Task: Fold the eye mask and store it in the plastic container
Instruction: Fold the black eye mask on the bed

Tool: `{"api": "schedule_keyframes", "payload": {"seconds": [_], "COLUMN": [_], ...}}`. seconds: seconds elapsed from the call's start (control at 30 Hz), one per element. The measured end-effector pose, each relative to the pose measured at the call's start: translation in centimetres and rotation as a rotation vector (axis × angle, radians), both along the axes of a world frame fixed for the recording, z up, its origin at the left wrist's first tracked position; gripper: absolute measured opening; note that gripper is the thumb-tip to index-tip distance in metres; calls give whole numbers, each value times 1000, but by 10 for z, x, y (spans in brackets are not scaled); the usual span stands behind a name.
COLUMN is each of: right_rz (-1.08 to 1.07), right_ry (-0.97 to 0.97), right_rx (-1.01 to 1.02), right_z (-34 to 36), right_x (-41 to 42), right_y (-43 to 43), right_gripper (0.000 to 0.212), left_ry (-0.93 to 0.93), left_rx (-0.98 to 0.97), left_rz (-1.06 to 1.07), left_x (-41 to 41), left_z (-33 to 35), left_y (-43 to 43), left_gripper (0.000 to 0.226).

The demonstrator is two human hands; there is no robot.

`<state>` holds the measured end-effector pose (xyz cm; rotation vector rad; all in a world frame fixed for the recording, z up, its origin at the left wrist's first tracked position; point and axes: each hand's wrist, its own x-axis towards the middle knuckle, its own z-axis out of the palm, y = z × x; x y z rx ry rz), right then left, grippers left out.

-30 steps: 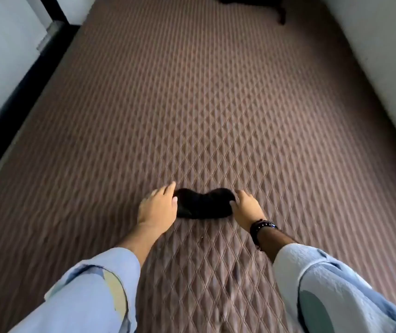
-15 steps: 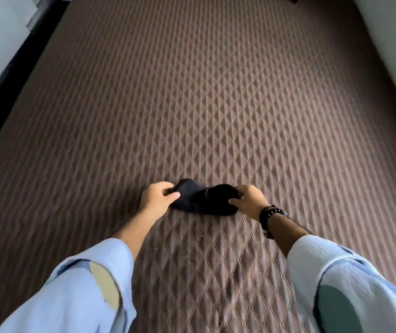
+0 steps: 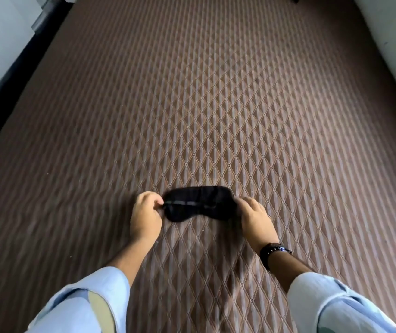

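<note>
brown quilted mattress (image 3: 216,104) fills the frame, pale walls at upper left and upper right. the eye mask (image 3: 198,204) is held in the lower centre, stretched flat between both hands with its strap (image 3: 187,203) seen as a thin band across the middle. half a second ago it was bunched and sagging in the middle; a second ago it was lying on the mattress with the hands only beside it. now it is lifted and pulled out to full width. the left end is pinched by the left hand (image 3: 145,218), thumb against curled fingers; the right end is gripped by the right hand (image 3: 255,219), its fingertips hidden by the fabric. a dark wristband (image 3: 273,251) is worn on the right wrist. judged: mask straightened as prep, fold not yet made. no plastic container is in view.
</note>
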<state>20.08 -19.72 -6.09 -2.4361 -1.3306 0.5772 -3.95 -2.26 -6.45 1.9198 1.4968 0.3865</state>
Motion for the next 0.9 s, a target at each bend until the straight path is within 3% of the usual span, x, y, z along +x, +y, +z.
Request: {"api": "schedule_keyframes", "payload": {"seconds": [0.1,0.2,0.3,0.4,0.5,0.57,0.7,0.9], "right_rz": [-207,-476,-568,-544,-117,88,-47,-124], "right_ry": [140,409,568,460,-11,-128,9,148], "right_rx": [101,92,13,18,39,-48,-113,-162], "right_z": [7,15,17,22,27,25,23,22], "right_x": [-5,-5,-1,-6,-15,-21,-22,-24], "right_y": [8,22,33,37,37,38,51,71], "right_gripper": [39,28,40,58,56,50,23,21], "left_ry": [-53,-165,-287,-282,-251,-270,-314,-370], "left_rx": [-295,-575,-659,-572,-503,-509,-535,-506], "left_rz": [327,406,485,513,522,555,559,511], "left_x": [7,21,30,36,39,39,37,40], "left_z": [3,4,2,0,-2,-2,-2,5], "left_y": [2,9,10,2,-3,-2,-2,-3], "left_gripper": [18,34,39,37,36,36,36,36]}}
